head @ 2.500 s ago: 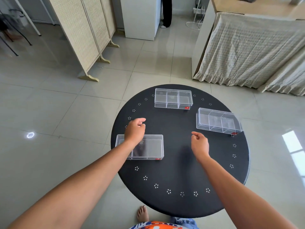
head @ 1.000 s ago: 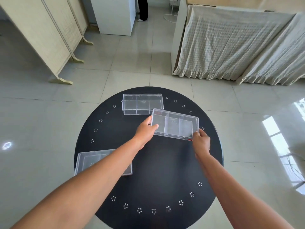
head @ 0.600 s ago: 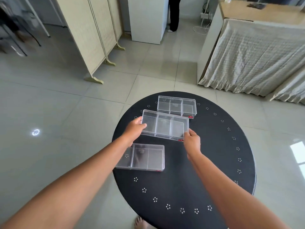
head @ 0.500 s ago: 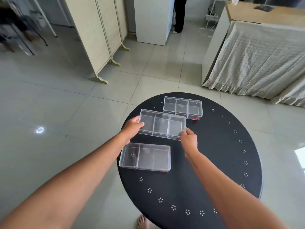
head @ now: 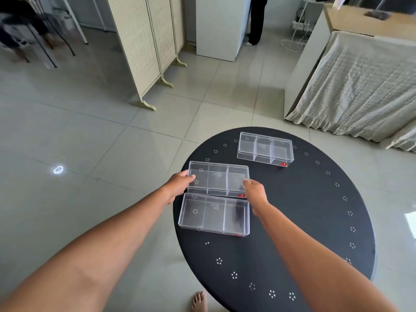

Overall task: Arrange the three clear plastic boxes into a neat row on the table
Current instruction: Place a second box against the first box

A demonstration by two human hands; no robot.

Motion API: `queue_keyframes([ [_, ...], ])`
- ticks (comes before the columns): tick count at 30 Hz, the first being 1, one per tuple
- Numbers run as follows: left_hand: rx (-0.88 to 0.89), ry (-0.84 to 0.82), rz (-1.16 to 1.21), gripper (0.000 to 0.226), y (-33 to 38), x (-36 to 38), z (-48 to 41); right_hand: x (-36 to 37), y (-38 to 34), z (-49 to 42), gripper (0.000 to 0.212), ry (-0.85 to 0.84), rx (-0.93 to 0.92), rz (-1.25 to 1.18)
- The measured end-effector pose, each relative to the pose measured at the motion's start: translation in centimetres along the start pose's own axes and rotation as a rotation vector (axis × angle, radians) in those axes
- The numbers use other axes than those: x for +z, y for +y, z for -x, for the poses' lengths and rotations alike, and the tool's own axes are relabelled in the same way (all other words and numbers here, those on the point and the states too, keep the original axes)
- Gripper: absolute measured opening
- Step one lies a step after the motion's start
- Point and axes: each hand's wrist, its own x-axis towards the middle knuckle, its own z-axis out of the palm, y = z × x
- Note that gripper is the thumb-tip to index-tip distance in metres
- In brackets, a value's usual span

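While both hands (head: 179,183) (head: 255,191) grip the middle box (head: 218,181), its red corner label (head: 242,195) stays unreadable.

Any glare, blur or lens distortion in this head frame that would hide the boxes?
Head view: wide-angle bending at the edges; bright glare spot on the floor, none on the table; top left corner smeared; all three boxes sharp, including the held box.

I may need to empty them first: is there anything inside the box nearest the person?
Empty. Through the nearest box only the black table and its white dot pattern show in all three compartments.
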Motion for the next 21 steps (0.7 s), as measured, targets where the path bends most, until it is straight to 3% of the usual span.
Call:
queue_keyframes([
  [3,0.0,-0.016,0.047,0.061,-0.3,0.0,0.0,0.1,0.7,-0.3,0.038,-0.001,0.018,0.002],
  [9,0.025,0.025,0.089,0.059,-0.8,0.3,0.1,0.5,1.0,0.2,0.044,-0.035,0.019,-0.006],
  [13,0.018,0.103,0.121,0.069,-1.5,0.4,0.7,0.7,1.2,0.7,0.052,-0.027,0.062,-0.057],
  [16,-0.041,0.097,0.112,0.083,-2.6,0.9,1.5,0.5,1.5,1.2,0.053,-0.027,0.111,-0.144],
  [21,-0.057,0.074,0.172,0.086,-3.3,1.9,2.4,0.1,2.4,1.4,0.071,-0.076,0.184,-0.215],
])
